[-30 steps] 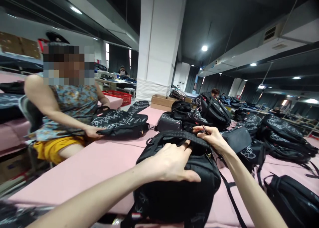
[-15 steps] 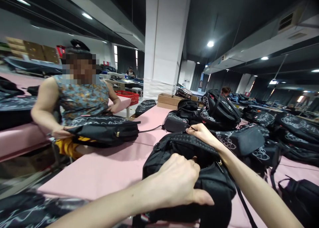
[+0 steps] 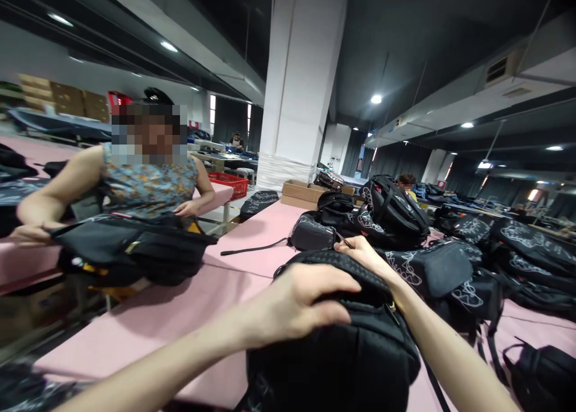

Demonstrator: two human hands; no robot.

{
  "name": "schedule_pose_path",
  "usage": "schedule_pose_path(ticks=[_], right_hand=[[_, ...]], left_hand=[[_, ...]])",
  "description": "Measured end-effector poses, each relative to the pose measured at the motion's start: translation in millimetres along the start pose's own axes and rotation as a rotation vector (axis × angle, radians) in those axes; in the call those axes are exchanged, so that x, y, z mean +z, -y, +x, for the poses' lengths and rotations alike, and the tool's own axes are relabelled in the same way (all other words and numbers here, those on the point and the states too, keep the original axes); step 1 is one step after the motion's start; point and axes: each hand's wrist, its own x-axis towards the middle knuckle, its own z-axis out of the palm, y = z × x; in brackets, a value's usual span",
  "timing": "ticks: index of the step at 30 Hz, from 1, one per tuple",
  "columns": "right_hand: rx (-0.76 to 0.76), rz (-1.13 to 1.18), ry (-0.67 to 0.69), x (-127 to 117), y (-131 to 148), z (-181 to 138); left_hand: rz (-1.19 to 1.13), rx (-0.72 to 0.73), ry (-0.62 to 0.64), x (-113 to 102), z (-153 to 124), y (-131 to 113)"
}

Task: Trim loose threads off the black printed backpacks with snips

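Clamped over the crown of the black backpack (image 3: 342, 352), the left hand (image 3: 297, 301) has its fingers curled together across the top panel and presses down. The right hand (image 3: 365, 257) is at the far edge of the same bag, fingertips pinched shut on a thin dark tool (image 3: 344, 239) that is too small to identify. The backpack stands upright at the near edge of the long pink table (image 3: 180, 316), directly in front of the person. For clean work at this point, judging from the pose, the left hand should keep the fabric taut and motionless, the tool tip should stay in sight, and the tip should point away from the holding fingers. Whether the bag's top compartment is open cannot be told from here. Beyond it, a pile of black backpacks (image 3: 393, 211) with white line print covers the right half of the table. Across the table to the left, a seated co-worker (image 3: 148, 184) holds another black bag (image 3: 135, 253) in both hands. A cardboard box (image 3: 299, 190) sits at the far end near the white pillar (image 3: 306, 82); its contents are hidden. A red basket (image 3: 234, 184) stands behind the co-worker, contents likewise not visible. One small dark pouch (image 3: 311, 237) lies just past the right hand, and a loose black strap (image 3: 252, 247) trails on the pink surface.
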Motion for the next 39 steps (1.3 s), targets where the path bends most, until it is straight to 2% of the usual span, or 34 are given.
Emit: schedule_pose_path(ticks=[2, 3, 4, 5, 7, 8, 11, 16, 18, 20, 22, 24, 25, 26, 27, 28, 30, 31, 32, 33, 34, 37, 38, 39], right_hand=[[0.014, 0.037, -0.01, -0.2, 0.9, -1.3], [0.019, 0.057, -0.013, 0.1, 1.7, -1.9], [0.022, 0.075, -0.015, 0.5, 2.5, -2.4], [0.025, 0.09, -0.018, 1.0, 3.3, -3.0], [0.028, 0.105, -0.017, 1.4, 4.6, -4.8], [0.035, 0.107, -0.015, 0.7, 5.2, -6.3], [0.063, 0.113, -0.007, -7.8, 9.9, -14.7], [0.094, 0.016, 0.235, -39.7, 22.4, -40.3], [0.169, 0.039, 0.203, -47.6, 20.0, -49.7], [0.261, 0.154, 0.101, -48.8, 11.6, -55.9], [0.312, 0.287, 0.004, -45.3, 0.5, -58.5], [0.311, 0.369, -0.062, -40.5, -9.4, -57.9], [0.303, 0.391, -0.075, -38.3, -13.0, -56.4], [0.295, 0.405, -0.078, -36.3, -15.6, -54.1], [0.288, 0.416, -0.075, -34.7, -17.3, -50.9], [0.284, 0.423, -0.074, -33.4, -18.1, -47.0], [0.288, 0.419, -0.088, -32.1, -18.5, -38.5], [0.288, 0.406, -0.106, -32.3, -18.6, -35.2], [0.282, 0.386, -0.14, -33.3, -19.0, -33.9], [0.266, 0.363, -0.194, -35.0, -20.0, -35.6], [0.232, 0.345, -0.269, -37.5, -21.7, -41.0], [0.085, 0.343, -0.539, -45.2, -31.3, -80.1], [0.056, 0.347, -0.595, -45.9, -35.0, -98.0], [0.068, 0.325, -0.584, -44.8, -38.2, -115.9]], left_hand=[[-0.053, -0.157, -0.258, -12.5, 6.6, 17.8], [-0.047, -0.262, -0.297, -16.8, 12.0, 28.1], [-0.04, -0.349, -0.259, -19.4, 18.2, 38.5], [-0.048, -0.399, -0.159, -19.9, 24.6, 48.1], [-0.093, -0.409, 0.054, -15.6, 35.6, 62.5], [-0.11, -0.394, 0.102, -11.6, 39.7, 66.8], [-0.096, -0.38, 0.062, 2.2, 45.1, 72.0], [-0.117, -0.405, -0.06, 11.2, 42.1, 81.5], [-0.146, -0.402, -0.063, 10.1, 42.1, 86.8], [-0.14, -0.392, -0.06, 9.0, 42.7, 87.1], [-0.074, -0.377, -0.167, 9.5, 41.2, 78.2], [0.053, -0.304, -0.396, 12.4, 36.2, 59.8], [0.124, -0.231, -0.465, 14.6, 33.1, 48.7], [0.186, -0.148, -0.452, 17.1, 30.7, 37.6], [0.229, -0.078, -0.342, 19.5, 29.6, 27.9], [0.245, -0.039, -0.145, 21.3, 30.4, 20.3], [0.193, -0.084, 0.314, 22.6, 37.9, 14.3], [0.138, -0.144, 0.487, 22.1, 43.8, 15.8], [0.075, -0.2, 0.594, 21.2, 49.9, 19.7], [0.013, -0.241, 0.635, 20.1, 55.6, 25.3], [-0.039, -0.266, 0.623, 19.1, 60.2, 31.6], [-0.114, -0.306, 0.451, 19.1, 65.8, 48.1], [-0.116, -0.322, 0.403, 20.4, 65.9, 51.6], [-0.111, -0.336, 0.364, 22.4, 65.9, 54.1]])
